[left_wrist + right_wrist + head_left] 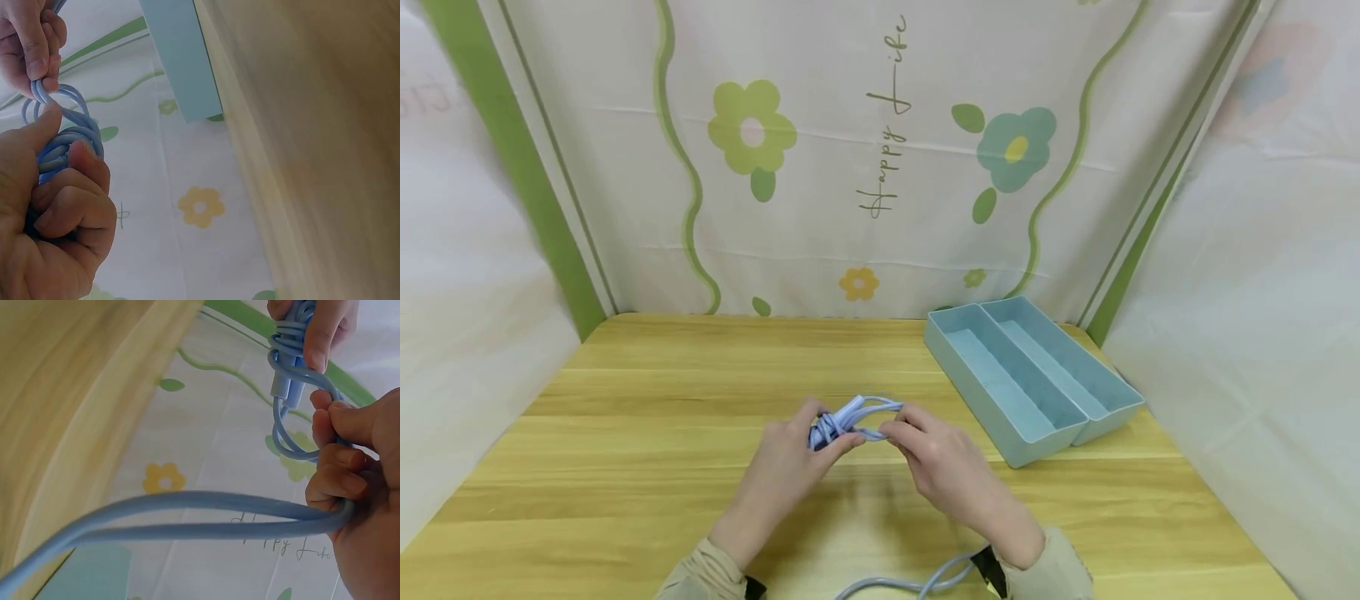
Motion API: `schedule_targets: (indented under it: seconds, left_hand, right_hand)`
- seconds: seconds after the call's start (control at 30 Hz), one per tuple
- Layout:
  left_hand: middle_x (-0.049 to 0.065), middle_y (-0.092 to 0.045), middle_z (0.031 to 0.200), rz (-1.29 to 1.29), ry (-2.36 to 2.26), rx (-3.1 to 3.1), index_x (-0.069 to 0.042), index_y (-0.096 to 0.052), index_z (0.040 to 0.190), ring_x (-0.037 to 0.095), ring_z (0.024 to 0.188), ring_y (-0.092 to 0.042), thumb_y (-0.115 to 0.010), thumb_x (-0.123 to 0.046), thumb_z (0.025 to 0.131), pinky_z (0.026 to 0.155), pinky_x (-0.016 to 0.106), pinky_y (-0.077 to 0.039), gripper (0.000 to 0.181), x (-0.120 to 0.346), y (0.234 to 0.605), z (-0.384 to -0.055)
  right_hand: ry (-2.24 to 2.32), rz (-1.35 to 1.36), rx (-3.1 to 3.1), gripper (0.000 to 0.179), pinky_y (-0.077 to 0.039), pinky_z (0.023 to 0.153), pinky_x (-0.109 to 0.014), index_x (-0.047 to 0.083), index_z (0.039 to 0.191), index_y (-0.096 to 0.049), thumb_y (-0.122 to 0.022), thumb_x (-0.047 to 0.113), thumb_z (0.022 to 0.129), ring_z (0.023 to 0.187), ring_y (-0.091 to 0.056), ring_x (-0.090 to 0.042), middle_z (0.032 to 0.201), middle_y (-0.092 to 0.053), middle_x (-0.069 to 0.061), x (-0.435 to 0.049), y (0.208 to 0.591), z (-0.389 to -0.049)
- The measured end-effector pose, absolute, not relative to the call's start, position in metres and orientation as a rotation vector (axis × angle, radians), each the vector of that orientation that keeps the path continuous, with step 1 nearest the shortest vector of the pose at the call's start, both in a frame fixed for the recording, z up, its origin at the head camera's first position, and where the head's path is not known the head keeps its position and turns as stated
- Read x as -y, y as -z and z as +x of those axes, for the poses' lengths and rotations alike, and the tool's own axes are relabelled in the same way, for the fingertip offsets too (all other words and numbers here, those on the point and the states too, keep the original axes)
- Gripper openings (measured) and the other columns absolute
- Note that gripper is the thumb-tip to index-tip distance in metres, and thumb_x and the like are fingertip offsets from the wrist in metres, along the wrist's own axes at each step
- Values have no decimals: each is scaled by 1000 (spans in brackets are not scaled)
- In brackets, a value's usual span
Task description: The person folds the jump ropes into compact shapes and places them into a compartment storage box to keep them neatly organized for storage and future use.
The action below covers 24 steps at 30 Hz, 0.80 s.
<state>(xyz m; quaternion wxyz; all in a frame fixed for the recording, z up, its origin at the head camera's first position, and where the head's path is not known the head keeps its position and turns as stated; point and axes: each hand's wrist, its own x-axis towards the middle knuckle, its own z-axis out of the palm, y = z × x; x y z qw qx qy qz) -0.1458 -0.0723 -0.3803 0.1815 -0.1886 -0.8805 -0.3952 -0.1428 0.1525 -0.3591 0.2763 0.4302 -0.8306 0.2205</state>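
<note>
A light blue jump rope [848,410] is partly wound into a bundle above the table. My left hand [790,450] grips the bundle, its thumb along the near side and its fingers curled around it. Two smooth cylindrical handles [282,384] stick out of the coils side by side in the right wrist view. My right hand [936,458] pinches a doubled length of the cord to the right of the bundle. From under its curled fingers the doubled loose cord [187,515] trails away, and it reappears near the table's front edge in the head view.
Two long light blue bins [977,367] stand side by side at the right back of the wooden table [625,433]. White cloth with flowers and green stripes [820,233] hangs behind the table and on both sides.
</note>
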Motion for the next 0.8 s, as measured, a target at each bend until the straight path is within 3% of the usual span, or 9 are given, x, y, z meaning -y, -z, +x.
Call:
schedule_targets:
  seconds: [0.43, 0.8]
  left_hand:
    - [-10, -42, 58, -709, 861, 2619, -15, -50, 85, 1, 46, -37, -78, -46, 80, 40, 20, -33, 42, 71, 371, -146]
    - [-12, -43, 57, -934, 608, 2498, -16, -54, 80, 0, 45, -37, -77, -47, 82, 39, 16, -31, 39, 71, 375, -151]
  right_hand:
    - [-412, 1273, 2188, 25, -43, 55, -14, 7, 100, -68, -70, -10, 82, 65, -50, -8, 91, -56, 1, -148, 349, -143]
    - [-447, 1347, 2221, 26, -37, 52, -10, 8, 100, -67, -72, -10, 81, 59, -42, -5, 87, -51, 2, -151, 342, -144]
